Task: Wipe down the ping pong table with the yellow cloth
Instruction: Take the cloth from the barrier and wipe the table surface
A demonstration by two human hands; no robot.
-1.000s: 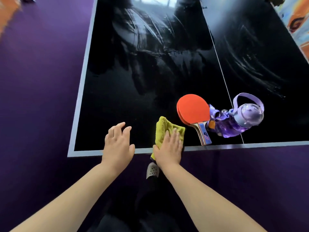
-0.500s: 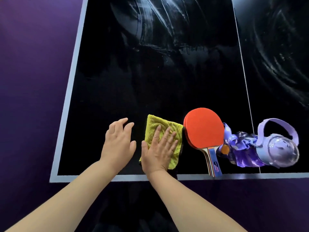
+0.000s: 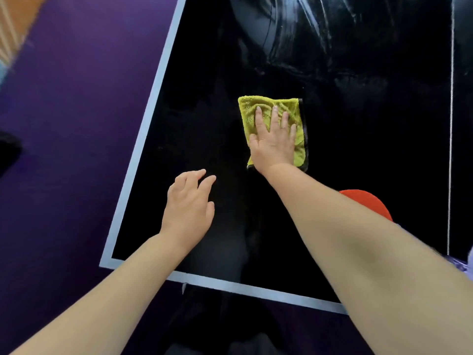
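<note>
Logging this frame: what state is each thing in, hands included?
yellow cloth: lying flat on the table, pressed under the right hand.
right hand: flat, fingers straight, on the cloth.
left hand: fingers relaxed, holding nothing, over the table's near left; contact unclear.
ping pong table: glossy black, smear streaks at the far end.
red paddle: lying on the table, mostly hidden by the right forearm.

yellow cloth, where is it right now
Head view, centre: the yellow cloth lies on the black ping pong table under the right hand, beyond the red paddle.
</note>
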